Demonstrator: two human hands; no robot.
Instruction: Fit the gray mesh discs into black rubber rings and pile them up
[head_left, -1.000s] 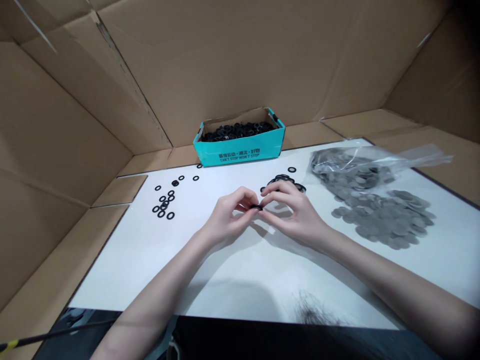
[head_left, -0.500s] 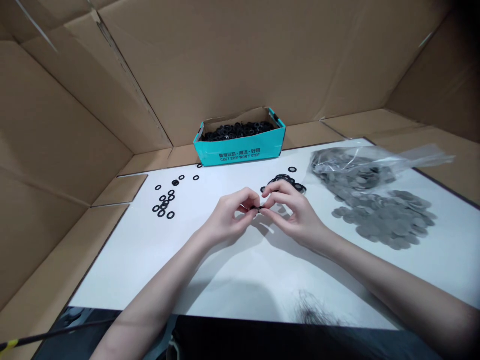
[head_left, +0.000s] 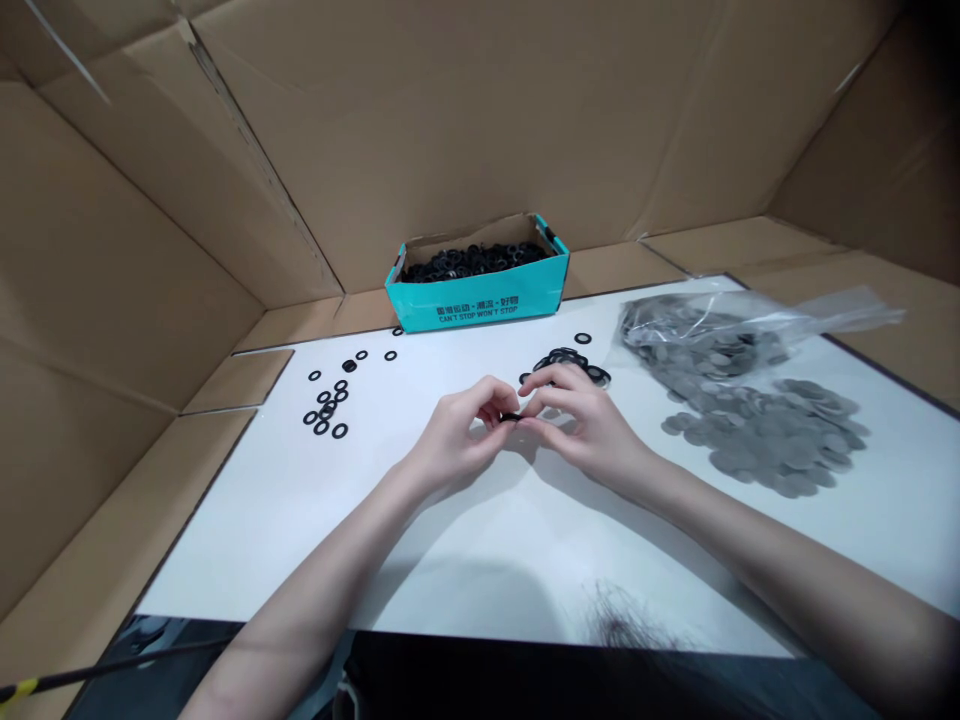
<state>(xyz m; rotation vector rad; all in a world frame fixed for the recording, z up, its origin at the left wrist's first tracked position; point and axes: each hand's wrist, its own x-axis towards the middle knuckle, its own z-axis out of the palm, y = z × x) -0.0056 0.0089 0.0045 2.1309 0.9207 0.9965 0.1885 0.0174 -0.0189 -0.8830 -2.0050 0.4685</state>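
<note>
Over the middle of the white board, my left hand (head_left: 469, 425) pinches a small black ring (head_left: 512, 417) between thumb and fingers. Opposite it, my right hand (head_left: 581, 415) has its thumb and forefinger closed on the ring's other edge. The ring is seen nearly edge-on, and the fingers cover most of it. Just behind my right hand lies a pile of black rings (head_left: 562, 357), partly hidden by the fingers. Some of those rings look filled with a grey centre. To the right spreads a heap of thin grey discs (head_left: 787, 440).
A turquoise box (head_left: 480, 303) full of black rings stands at the back. Loose black rings (head_left: 327, 410) are scattered on the left of the white board (head_left: 247, 530). A clear plastic bag (head_left: 705, 330) of grey discs lies back right. Cardboard walls (head_left: 487, 120) enclose the board.
Both hands stay together at the same spot. The ring has tilted slightly between the fingertips, and my right fingers have shifted a little to the left.
</note>
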